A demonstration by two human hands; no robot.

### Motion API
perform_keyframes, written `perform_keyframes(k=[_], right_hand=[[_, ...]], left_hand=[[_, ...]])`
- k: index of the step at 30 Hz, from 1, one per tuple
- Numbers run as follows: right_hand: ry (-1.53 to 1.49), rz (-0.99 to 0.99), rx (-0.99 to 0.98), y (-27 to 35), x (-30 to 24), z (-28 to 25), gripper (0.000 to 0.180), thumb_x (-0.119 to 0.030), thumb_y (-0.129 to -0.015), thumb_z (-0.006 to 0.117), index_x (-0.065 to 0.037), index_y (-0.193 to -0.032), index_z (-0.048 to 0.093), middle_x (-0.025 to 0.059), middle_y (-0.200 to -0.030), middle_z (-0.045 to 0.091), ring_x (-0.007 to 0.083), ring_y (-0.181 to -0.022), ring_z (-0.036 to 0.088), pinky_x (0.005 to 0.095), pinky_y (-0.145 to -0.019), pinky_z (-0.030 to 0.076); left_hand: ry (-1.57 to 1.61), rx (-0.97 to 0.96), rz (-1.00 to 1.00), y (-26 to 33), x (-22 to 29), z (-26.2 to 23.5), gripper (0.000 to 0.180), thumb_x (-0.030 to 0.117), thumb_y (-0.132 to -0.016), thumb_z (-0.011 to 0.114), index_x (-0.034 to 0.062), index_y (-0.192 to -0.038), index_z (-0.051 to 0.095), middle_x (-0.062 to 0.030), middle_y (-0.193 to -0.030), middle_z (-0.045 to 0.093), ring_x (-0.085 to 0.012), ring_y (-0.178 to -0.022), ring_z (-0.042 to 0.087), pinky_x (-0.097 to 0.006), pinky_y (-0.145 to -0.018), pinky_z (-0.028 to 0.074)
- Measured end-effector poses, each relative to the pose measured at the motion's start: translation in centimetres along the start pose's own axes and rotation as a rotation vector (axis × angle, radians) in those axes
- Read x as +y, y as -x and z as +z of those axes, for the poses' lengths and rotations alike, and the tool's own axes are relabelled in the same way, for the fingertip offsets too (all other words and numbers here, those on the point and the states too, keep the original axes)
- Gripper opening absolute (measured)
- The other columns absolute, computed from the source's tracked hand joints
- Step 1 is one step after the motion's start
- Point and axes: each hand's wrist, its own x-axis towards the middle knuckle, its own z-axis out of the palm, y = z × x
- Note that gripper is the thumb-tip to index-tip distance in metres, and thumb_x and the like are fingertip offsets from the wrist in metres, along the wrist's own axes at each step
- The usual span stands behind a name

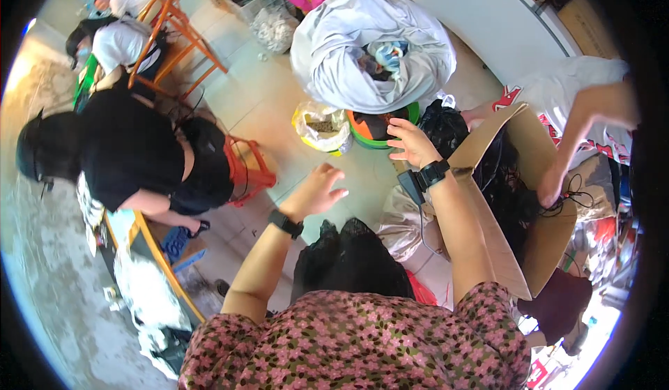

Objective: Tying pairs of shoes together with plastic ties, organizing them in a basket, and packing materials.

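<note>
Both of my hands are raised in front of me with nothing in them. My left hand [319,192] is over the tiled floor, its fingers apart. My right hand [414,144] has its fingers spread and shows just in front of a round green tub [369,141] with orange and dark contents. Beside my right wrist is a dark device [410,183] with a cable; whether I touch it I cannot tell. A small yellow-and-white bag [336,139] stands open left of the tub, with brownish contents. Nearest my body is a black plastic bag [352,261].
A big white sack [324,69] holding cloth stands ahead. An open cardboard box [481,205] with black items is at right, where another person's arm [568,142] reaches down. At left a person in black [132,146] sits on a red stool [247,170]; an orange chair [178,48] stands beyond.
</note>
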Motion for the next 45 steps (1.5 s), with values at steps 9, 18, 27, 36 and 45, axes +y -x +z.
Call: perform_keyframes(k=[9,18,27,36,45], right_hand=[[0.254,-0.302,0.476,-28.4,-3.9,-11.2,0.044,-0.022,-0.081,0.047,-0.004,-0.122,0.043,0.0118,-0.116,0.051,0.0238,-0.1,0.051,0.0348,-0.087,0.039],[0.74,-0.345,0.746,-46.0,-7.0,-19.1,0.039,-0.009,-0.08,0.043,-0.002,-0.118,0.048,0.0243,-0.114,0.052,0.0352,-0.107,0.05,0.0443,-0.085,0.041],[0.315,-0.473,0.626,-43.9,-22.2,-26.3,0.028,-0.015,-0.083,0.053,-0.005,-0.11,0.055,0.0122,-0.106,0.057,0.0293,-0.092,0.057,0.0432,-0.077,0.049],[1.153,-0.793,0.862,-47.3,-15.6,-17.5,0.054,-0.045,-0.08,0.054,-0.003,-0.113,0.053,0.0199,-0.124,0.046,0.0363,-0.113,0.042,0.046,-0.086,0.041],[1.0,-0.542,0.618,-51.4,-16.6,-25.6,0.045,-0.041,-0.081,0.049,-0.006,-0.108,0.057,0.0176,-0.114,0.054,0.0329,-0.107,0.05,0.0385,-0.091,0.038]], left_hand=[[-0.148,0.374,0.219,-33.9,-17.1,-0.9,0.021,0.002,-0.074,0.047,0.0019,-0.095,0.051,-0.0209,-0.098,0.05,-0.0394,-0.091,0.047,-0.044,-0.08,0.04],[-0.549,-0.102,-0.163,-51.9,-25.3,-0.4,0.025,0.012,-0.077,0.046,0.0035,-0.096,0.06,-0.018,-0.111,0.049,-0.0363,-0.106,0.042,-0.045,-0.086,0.038],[-0.872,0.248,-0.358,-57.4,-22.9,-17.2,0.045,0.028,-0.076,0.055,0.0071,-0.114,0.043,-0.0211,-0.112,0.049,-0.0445,-0.101,0.047,-0.056,-0.074,0.044],[-0.467,0.195,-0.417,-61.8,-26.5,-14.5,0.027,0.02,-0.073,0.053,0.0039,-0.094,0.06,-0.0173,-0.096,0.061,-0.031,-0.094,0.056,-0.038,-0.081,0.042],[-0.519,0.46,0.069,-61.4,-24.6,-6.9,0.04,0.023,-0.074,0.058,0.001,-0.107,0.053,-0.0225,-0.109,0.052,-0.0406,-0.102,0.046,-0.05,-0.092,0.032]])
